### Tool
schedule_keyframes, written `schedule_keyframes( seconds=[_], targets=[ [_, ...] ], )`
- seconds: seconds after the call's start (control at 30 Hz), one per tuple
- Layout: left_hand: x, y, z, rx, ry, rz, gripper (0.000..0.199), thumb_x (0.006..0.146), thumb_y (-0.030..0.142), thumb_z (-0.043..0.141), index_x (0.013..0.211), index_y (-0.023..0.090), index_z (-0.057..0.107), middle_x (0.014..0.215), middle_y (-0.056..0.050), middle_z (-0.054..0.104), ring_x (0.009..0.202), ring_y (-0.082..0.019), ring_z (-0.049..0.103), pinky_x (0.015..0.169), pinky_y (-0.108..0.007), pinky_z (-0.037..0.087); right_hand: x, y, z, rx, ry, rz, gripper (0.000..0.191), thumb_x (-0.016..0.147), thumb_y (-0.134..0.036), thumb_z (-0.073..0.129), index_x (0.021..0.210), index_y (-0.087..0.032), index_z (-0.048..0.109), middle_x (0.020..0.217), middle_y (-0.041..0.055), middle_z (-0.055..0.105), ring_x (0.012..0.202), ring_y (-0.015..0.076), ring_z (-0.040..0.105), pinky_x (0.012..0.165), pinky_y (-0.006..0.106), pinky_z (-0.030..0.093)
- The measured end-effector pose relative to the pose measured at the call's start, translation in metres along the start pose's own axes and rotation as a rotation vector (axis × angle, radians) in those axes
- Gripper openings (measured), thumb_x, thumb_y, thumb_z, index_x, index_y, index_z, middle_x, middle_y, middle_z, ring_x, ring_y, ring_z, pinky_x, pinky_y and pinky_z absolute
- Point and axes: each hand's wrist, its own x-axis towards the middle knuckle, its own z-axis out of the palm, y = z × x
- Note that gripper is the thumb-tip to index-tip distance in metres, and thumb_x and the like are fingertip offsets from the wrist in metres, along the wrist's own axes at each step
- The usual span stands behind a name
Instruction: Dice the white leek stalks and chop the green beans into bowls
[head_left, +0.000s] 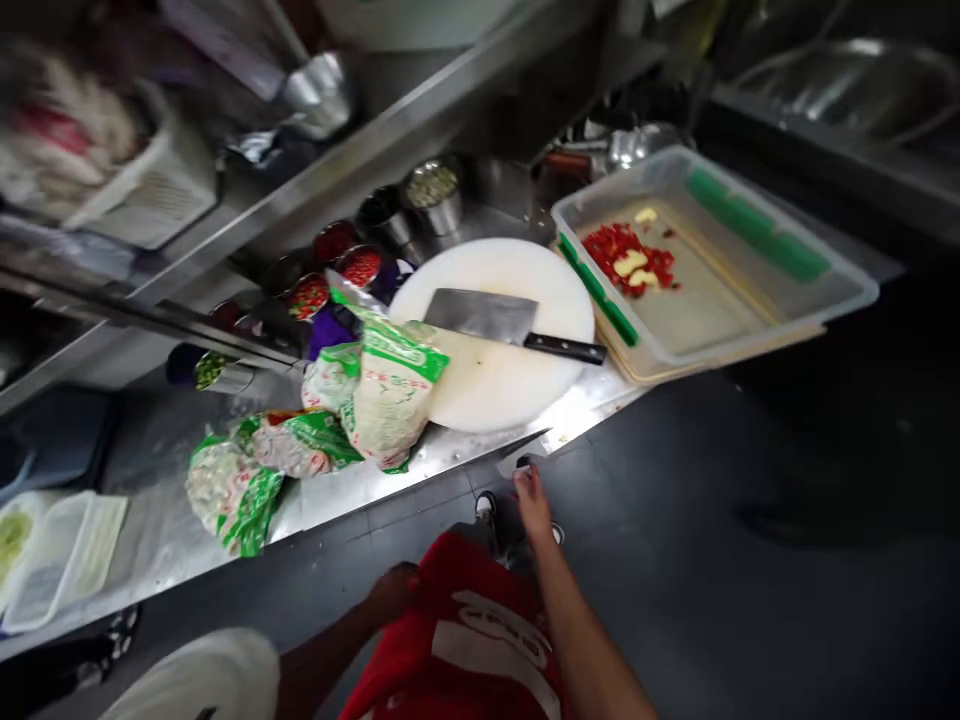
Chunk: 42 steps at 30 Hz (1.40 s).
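Note:
My right hand (pixel 531 500) is closed round the dark handle of a knife, below the counter's front edge. Its blade (pixel 525 441) is partly blurred against that edge. In shadow, my left hand (pixel 399 588) rests against the red apron (pixel 457 590); its fingers are hard to make out. On the counter, a cleaver (pixel 484 315) with a black handle lies flat across a round white cutting board (pixel 502 390). A green-and-white plastic bag (pixel 394 395) leans over the board's left side. More such bags (pixel 232 490) lie farther left.
A clear tub (pixel 720 310) with green side clips holds chopped red peppers (pixel 619 250) and yellowish pieces. Behind the board stand metal containers (pixel 442 205) of chopped ingredients. A metal shelf (pixel 420 105) runs above, with a white basket (pixel 157 180). Lidded plastic boxes (pixel 67 560) sit at left.

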Motion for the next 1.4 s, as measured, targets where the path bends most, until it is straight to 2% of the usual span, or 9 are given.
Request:
schedule_keyframes(
  seconds=[0.1, 0.2, 0.47, 0.57, 0.67, 0.77, 0.97, 1.17, 1.4],
  targets=[
    [-0.018, -0.044, -0.019, -0.191, 0.04, -0.208, 0.016, 0.079, 0.017, 0.053, 0.066, 0.023, 0.06, 0.066, 0.0, 0.068, 0.066, -0.022, 0.07, 0.06, -0.03, 0.051, -0.011, -0.035, 0.029, -0.036, -0.121, 0.018, 0.078, 0.053, -0.065, 0.07, 0.117, -0.02, 0.065, 0.119, 0.0131, 0.071, 0.107, 0.0313, 0.069, 0.079, 0.038, 0.06],
    [-0.01, -0.057, -0.047, -0.453, 0.136, -0.235, 0.02, 0.085, 0.029, 0.048, 0.078, 0.021, 0.065, 0.078, -0.005, 0.073, 0.078, -0.024, 0.071, 0.073, -0.036, 0.053, -0.032, -0.064, 0.027, -0.124, -0.167, 0.03, 0.064, 0.045, -0.058, 0.079, 0.094, -0.018, 0.071, 0.095, 0.0127, 0.076, 0.086, 0.0316, 0.074, 0.07, 0.041, 0.06],
    [0.063, -0.003, -0.164, -0.748, 0.677, 0.238, 0.018, 0.089, 0.03, 0.054, 0.094, 0.021, 0.069, 0.098, -0.007, 0.07, 0.098, -0.021, 0.065, 0.093, -0.037, 0.053, -0.079, -0.158, -0.002, -0.249, 0.064, -0.199, 0.056, 0.055, -0.061, 0.081, 0.089, -0.018, 0.071, 0.079, 0.0076, 0.075, 0.076, 0.0263, 0.072, 0.074, 0.04, 0.059],
    [0.094, 0.015, -0.207, -0.631, 0.753, 0.321, 0.036, 0.084, 0.029, 0.069, 0.119, 0.02, 0.066, 0.124, -0.01, 0.064, 0.121, -0.026, 0.057, 0.109, -0.042, 0.045, -0.081, -0.206, 0.03, -0.317, 0.049, -0.397, 0.053, 0.066, -0.059, 0.078, 0.097, -0.016, 0.072, 0.085, 0.0089, 0.076, 0.083, 0.027, 0.071, 0.083, 0.043, 0.057],
    [0.112, 0.025, -0.23, -0.513, 0.602, 0.437, 0.039, 0.085, 0.025, 0.07, 0.123, 0.019, 0.065, 0.125, -0.011, 0.065, 0.118, -0.027, 0.059, 0.106, -0.043, 0.046, -0.073, -0.258, 0.083, -0.452, 0.038, -0.663, 0.061, 0.079, -0.057, 0.068, 0.125, -0.017, 0.063, 0.123, 0.0163, 0.07, 0.113, 0.0305, 0.065, 0.096, 0.047, 0.053],
    [0.111, 0.021, -0.228, -0.503, 0.535, 0.52, 0.017, 0.093, 0.021, 0.056, 0.099, 0.02, 0.071, 0.1, -0.007, 0.07, 0.098, -0.022, 0.064, 0.094, -0.038, 0.051, -0.073, -0.303, 0.134, -0.829, -0.026, -0.881, 0.067, 0.082, -0.05, 0.066, 0.137, -0.015, 0.055, 0.144, 0.0206, 0.054, 0.13, 0.034, 0.053, 0.105, 0.051, 0.045],
    [0.077, -0.021, -0.2, -0.789, 0.68, 0.405, 0.017, 0.091, 0.027, 0.055, 0.086, 0.022, 0.07, 0.09, -0.005, 0.069, 0.09, -0.02, 0.064, 0.083, -0.033, 0.054, -0.134, -0.327, 0.179, -1.498, -0.739, -1.035, 0.015, 0.094, -0.025, 0.054, 0.1, -0.018, 0.066, 0.093, 0.0089, 0.07, 0.092, 0.0237, 0.063, 0.089, 0.037, 0.048],
    [0.043, -0.043, -0.174, -0.853, 0.718, 0.06, 0.022, 0.087, 0.038, 0.055, 0.087, 0.022, 0.07, 0.098, -0.007, 0.071, 0.094, -0.022, 0.066, 0.089, -0.037, 0.055, -0.155, -0.305, 0.204, -1.509, -1.151, -1.244, 0.011, 0.093, -0.021, 0.056, 0.099, -0.02, 0.065, 0.099, 0.0069, 0.067, 0.095, 0.0215, 0.062, 0.09, 0.033, 0.048],
    [0.01, 0.003, -0.181, -0.808, 0.874, -0.184, 0.031, 0.083, 0.046, 0.057, 0.096, 0.021, 0.07, 0.097, -0.006, 0.073, 0.089, -0.024, 0.069, 0.083, -0.036, 0.057, -0.136, -0.331, 0.19, -1.303, -1.363, -1.259, 0.014, 0.092, -0.02, 0.057, 0.104, -0.019, 0.064, 0.105, 0.0085, 0.069, 0.096, 0.0226, 0.064, 0.087, 0.035, 0.051]
  ],
)
